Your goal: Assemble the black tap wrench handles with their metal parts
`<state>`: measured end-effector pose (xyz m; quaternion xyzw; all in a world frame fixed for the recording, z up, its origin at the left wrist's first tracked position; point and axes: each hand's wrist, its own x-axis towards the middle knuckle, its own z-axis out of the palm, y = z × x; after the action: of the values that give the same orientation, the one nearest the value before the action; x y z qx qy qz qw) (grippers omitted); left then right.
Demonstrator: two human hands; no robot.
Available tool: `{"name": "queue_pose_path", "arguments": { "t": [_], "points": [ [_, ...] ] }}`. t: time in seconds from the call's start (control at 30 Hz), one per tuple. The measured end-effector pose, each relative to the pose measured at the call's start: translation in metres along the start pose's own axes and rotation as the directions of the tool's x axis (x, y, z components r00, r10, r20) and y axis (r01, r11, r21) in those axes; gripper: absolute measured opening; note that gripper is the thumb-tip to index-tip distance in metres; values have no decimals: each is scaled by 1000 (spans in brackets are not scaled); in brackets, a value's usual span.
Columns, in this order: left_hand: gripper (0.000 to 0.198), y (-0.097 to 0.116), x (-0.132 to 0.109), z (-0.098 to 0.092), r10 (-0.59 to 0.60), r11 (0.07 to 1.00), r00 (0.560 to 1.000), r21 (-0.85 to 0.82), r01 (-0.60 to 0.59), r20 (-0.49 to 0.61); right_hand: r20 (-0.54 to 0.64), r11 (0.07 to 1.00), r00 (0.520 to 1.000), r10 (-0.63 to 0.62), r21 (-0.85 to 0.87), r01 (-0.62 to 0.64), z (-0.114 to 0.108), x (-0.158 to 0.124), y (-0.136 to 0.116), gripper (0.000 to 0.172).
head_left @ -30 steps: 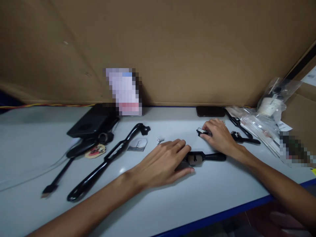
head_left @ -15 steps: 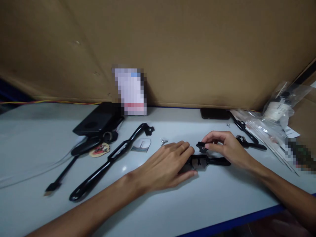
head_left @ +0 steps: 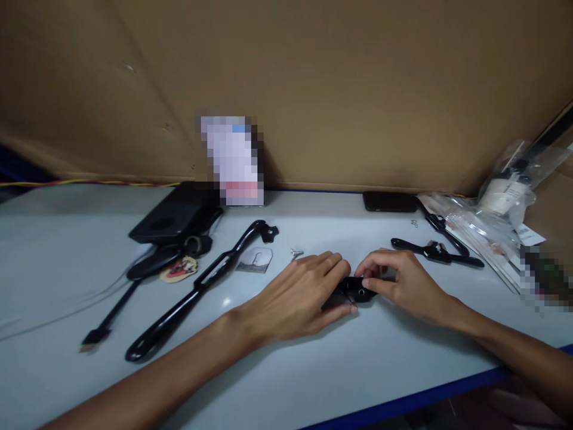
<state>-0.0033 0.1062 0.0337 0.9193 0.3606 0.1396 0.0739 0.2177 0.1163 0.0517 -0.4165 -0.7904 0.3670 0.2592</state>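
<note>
My left hand (head_left: 308, 292) is closed round the left end of a small black spokeshave (head_left: 342, 288) lying on the table, covering its handle. My right hand (head_left: 405, 278) pinches a black cap (head_left: 362, 292) with a hole in it, laid over the middle of the spokeshave and hiding the blade. Left of my hands lies a longer black spokeshave body (head_left: 170, 319), with a loose black cap (head_left: 269, 233) at its upper end. Beside it are a flat metal blade (head_left: 255, 261) and some small screws (head_left: 296, 254).
Two more black spokeshaves (head_left: 436, 252) lie at the right, near a dark phone (head_left: 389, 202) and plastic bags (head_left: 477, 224). A black box (head_left: 161, 218), a cable plug (head_left: 92, 339) and a round sticker-like piece (head_left: 179, 270) are at the left. Cardboard (head_left: 313, 95) stands behind.
My right hand has lowered the black cap from above the small spokeshave onto its middle, over the blade. My left hand stays on the spokeshave.
</note>
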Motion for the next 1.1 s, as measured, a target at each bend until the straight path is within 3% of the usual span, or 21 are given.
{"name": "queue_pose_path", "arguments": {
  "t": [0.1,0.2,0.27,0.33,0.4,0.5,0.57,0.63,0.73,0.83,0.9,0.97,1.03,1.1],
  "points": [
    [38,0,0,0,-6,1000,1000,-16,5,-8,-31,995,998,-56,-87,53,-2,0,1,20],
    [36,0,-1,0,-1,1000,1000,-10,1,-6,-158,976,977,-146,-187,115,-17,5,5,13],
    [35,0,-1,0,1,1000,1000,-6,-1,2,-296,944,933,-206,-311,110,-36,12,12,13],
    [32,0,-1,0,-1,1000,1000,-10,1,2,-409,881,881,-237,-473,18,-59,20,24,15],
    [30,0,-1,2,0,1000,1000,-12,0,-5,-451,782,872,-192,-607,-141,-79,25,39,18],
    [29,-2,-2,4,19,1000,999,-11,-20,-28,-463,591,886,6,-713,-377,-96,29,59,22],
    [28,-2,-2,5,31,999,998,-6,-31,-45,-444,510,890,106,-744,-432,-96,29,69,22],
    [28,-2,-2,5,35,999,998,1,-35,-52,-392,491,910,137,-770,-406,-93,29,76,21],
    [28,0,-1,3,21,1000,999,-13,-21,-37,-319,515,939,133,-787,-340,-90,32,81,19],
    [29,1,0,1,3,999,1000,-39,-4,-31,-318,552,941,112,-768,-325,-91,35,80,17],
    [32,1,0,0,3,999,1000,-43,-4,-27,-344,643,937,67,-703,-304,-90,36,75,16],
    [34,0,0,0,3,999,1000,-39,-4,-17,-343,795,939,6,-569,-213,-82,35,63,13],
    [35,0,1,-1,0,1000,1000,-30,0,-6,-282,919,958,-54,-389,-63,-68,30,45,11],
    [34,0,1,-1,0,1000,1000,-20,0,5,-193,967,976,-102,-250,51,-50,21,26,14]
  ]
}}
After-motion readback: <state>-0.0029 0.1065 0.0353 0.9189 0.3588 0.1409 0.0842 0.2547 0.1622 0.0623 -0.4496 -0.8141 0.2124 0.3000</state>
